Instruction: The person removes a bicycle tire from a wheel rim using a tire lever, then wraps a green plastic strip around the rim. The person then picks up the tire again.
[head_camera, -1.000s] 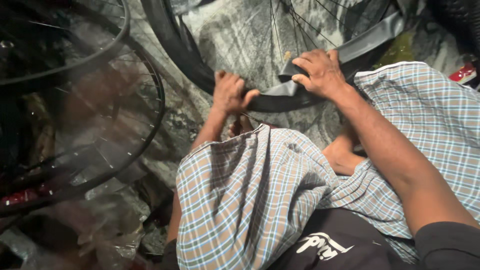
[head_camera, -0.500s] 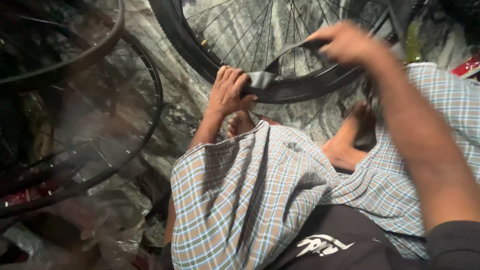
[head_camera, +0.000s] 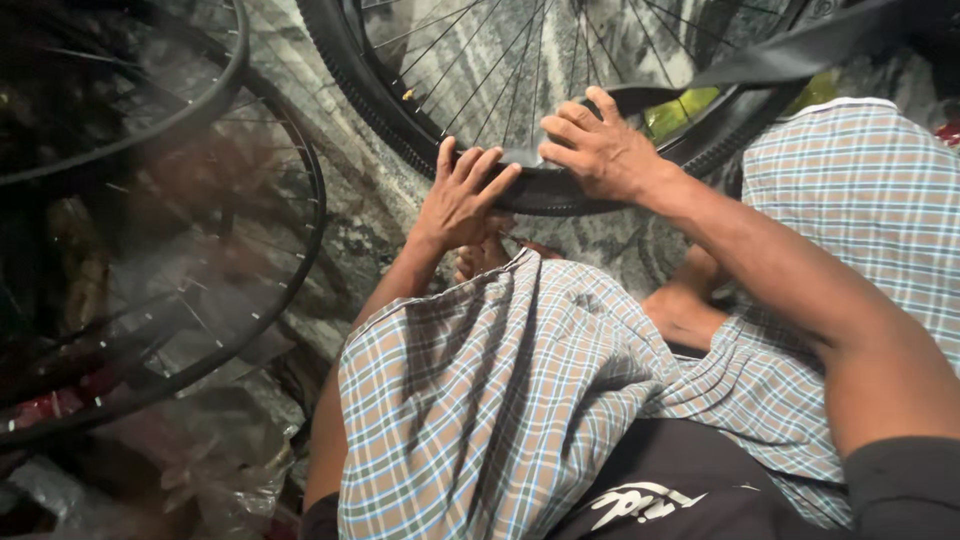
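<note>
A spoked bicycle wheel with a black tyre (head_camera: 380, 95) stands on the stone floor in front of my knees. My left hand (head_camera: 462, 195) presses flat on the tyre's lower edge, fingers spread. Just to its right, my right hand (head_camera: 598, 150) grips the tyre and rim at the bottom. A black rubber inner tube (head_camera: 800, 50) hangs loose out of the tyre toward the upper right. I am seated, with a checked cloth (head_camera: 500, 400) over my legs.
Two other bare wheel rims (head_camera: 290, 180) with spokes lean at the left over dark clutter. Crumpled plastic (head_camera: 210, 460) lies at the lower left. My bare foot (head_camera: 685, 310) rests on the mottled stone floor (head_camera: 350, 190) under the wheel.
My right hand came down from the upper right, where it held the inner tube, to the tyre's bottom beside my left hand. The left hand stayed on the tyre.
</note>
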